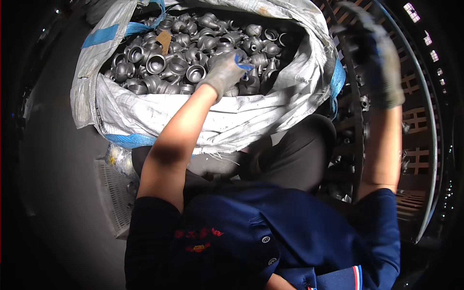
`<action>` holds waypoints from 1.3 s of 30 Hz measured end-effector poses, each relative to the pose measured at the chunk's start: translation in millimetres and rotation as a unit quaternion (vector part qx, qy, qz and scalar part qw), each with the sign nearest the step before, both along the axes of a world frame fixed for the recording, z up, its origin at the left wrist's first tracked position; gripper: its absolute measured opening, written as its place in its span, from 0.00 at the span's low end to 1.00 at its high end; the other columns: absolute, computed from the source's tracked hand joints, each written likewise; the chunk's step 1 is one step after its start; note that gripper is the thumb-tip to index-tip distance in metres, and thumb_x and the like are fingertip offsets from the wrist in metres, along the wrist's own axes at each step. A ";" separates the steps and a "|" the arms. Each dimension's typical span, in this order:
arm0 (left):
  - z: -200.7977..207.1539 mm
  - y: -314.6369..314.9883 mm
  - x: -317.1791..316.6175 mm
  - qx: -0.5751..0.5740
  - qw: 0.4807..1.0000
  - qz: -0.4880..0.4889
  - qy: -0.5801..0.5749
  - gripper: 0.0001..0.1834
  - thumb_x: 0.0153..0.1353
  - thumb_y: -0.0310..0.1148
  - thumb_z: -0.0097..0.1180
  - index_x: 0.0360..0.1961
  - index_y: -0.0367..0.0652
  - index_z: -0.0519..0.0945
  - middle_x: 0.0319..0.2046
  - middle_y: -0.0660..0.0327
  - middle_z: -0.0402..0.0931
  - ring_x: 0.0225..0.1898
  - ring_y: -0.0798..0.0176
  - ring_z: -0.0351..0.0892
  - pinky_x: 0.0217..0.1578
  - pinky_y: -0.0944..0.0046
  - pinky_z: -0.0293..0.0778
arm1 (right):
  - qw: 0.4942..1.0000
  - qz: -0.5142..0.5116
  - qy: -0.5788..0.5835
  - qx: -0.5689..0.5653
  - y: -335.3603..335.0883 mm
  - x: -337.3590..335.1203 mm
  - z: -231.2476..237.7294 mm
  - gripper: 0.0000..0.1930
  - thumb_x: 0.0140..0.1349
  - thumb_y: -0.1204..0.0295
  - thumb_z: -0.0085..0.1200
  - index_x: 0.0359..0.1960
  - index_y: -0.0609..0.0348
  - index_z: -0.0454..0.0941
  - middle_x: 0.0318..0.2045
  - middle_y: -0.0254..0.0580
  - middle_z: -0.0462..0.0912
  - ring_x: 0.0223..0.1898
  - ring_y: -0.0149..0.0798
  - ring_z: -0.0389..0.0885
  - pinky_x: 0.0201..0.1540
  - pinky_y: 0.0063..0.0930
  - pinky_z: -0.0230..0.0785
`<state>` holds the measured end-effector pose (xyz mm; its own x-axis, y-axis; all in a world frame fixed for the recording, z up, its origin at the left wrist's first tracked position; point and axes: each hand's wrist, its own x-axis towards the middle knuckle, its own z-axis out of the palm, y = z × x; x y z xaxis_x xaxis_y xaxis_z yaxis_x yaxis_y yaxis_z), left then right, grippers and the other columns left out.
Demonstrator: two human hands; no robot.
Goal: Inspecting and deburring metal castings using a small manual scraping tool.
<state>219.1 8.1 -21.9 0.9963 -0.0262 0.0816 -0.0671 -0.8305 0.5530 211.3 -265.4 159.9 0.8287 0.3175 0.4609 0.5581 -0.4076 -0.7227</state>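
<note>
My left hand (pixel 225 73), in a grey glove with blue on the fingers, is down among the grey metal castings (pixel 195 73) in a big white woven bag. Its fingers are curled at a casting near the middle of the heap, partly hidden by the glove. The castings are hollow, with round open necks. My right hand (pixel 384 67), gloved too, is raised at the far right above a slatted crate (pixel 418 118). Motion smears its fingers, and whether it holds anything cannot be made out.
The bag's white rim (pixel 159 113) with blue straps folds outward before my knees. Loose castings lie in the crate on the right, behind its curved rail (pixel 425 92). A pale perforated basket (pixel 113 198) stands at my left. One brown tag (pixel 164 41) lies on the heap.
</note>
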 end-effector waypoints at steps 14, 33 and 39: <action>-122.8 -25.0 69.3 -0.024 0.973 -0.049 0.225 0.31 0.52 0.39 0.51 0.58 0.42 0.65 0.55 0.45 0.65 0.56 0.49 0.67 0.56 0.60 0.63 | 0.938 0.033 0.209 0.275 86.0 15.8 -146.3 0.12 0.58 0.62 0.55 0.34 0.58 0.79 0.16 0.22 0.68 0.16 0.17 0.62 0.17 0.14 0.53; 20.9 33.9 -114.3 -0.627 0.775 -0.011 -0.081 0.29 0.53 0.28 0.58 0.56 0.32 0.64 0.53 0.54 0.67 0.40 0.66 0.76 0.42 0.64 0.78 | 0.795 0.124 0.467 0.366 111.1 8.8 -144.4 0.08 0.58 0.67 0.54 0.33 0.57 0.77 0.14 0.25 0.70 0.10 0.18 0.62 0.11 0.13 0.50; 17.8 39.9 -145.3 -0.606 0.794 0.006 -0.049 0.31 0.53 0.18 0.54 0.59 0.34 0.60 0.55 0.53 0.65 0.52 0.62 0.71 0.49 0.65 0.71 | 0.841 0.203 0.390 0.315 118.7 -16.5 -148.8 0.09 0.57 0.73 0.52 0.39 0.62 0.77 0.17 0.26 0.73 0.14 0.18 0.66 0.14 0.11 0.54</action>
